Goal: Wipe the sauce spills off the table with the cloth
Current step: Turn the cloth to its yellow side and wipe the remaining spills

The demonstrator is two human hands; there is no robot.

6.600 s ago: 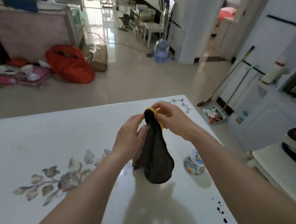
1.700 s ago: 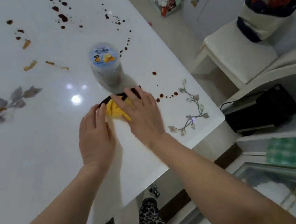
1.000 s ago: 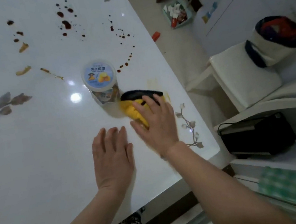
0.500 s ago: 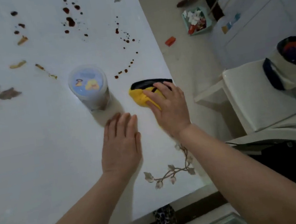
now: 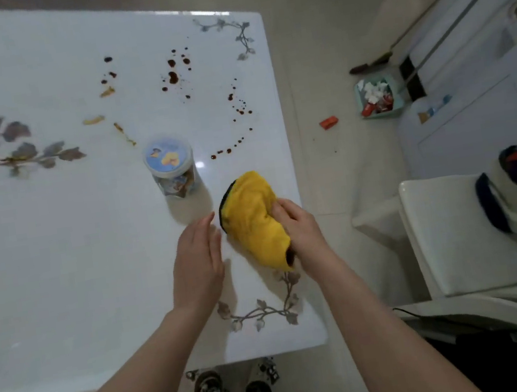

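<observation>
Nearest me, the left hand (image 5: 198, 265) lay flat on the table (image 5: 63, 292), on the near side of the jar (image 5: 170, 162). Its fingers were straight and together, holding nothing and seemingly just bracing. Beside it, to the near right of the jar, the right hand (image 5: 299, 230) gripped the cloth (image 5: 254, 220), fingers curled into the cloth's right edge and the wrist turned inward. The cloth, yellow with a dark rim, sat bunched on the tabletop, close to the jar but not touching it. It was right beside the left fingertips; whether they touched I could not tell. I took this for a moment mid-wipe, perhaps to regather the cloth: the surface around it looked free of spots, while everything past the jar was not yet cleaned. A curved trail of drops (image 5: 230, 149) began just right of the jar and ran away behind it. Farther behind sat a cluster of dark blots (image 5: 173, 76), and behind the jar to the left some yellowish smears (image 5: 93, 120). The next move, I judged, called for pressing the cloth flat and pushing it out into that trail, skirting the jar or shifting it aside with the free hand so it would not tip.
</observation>
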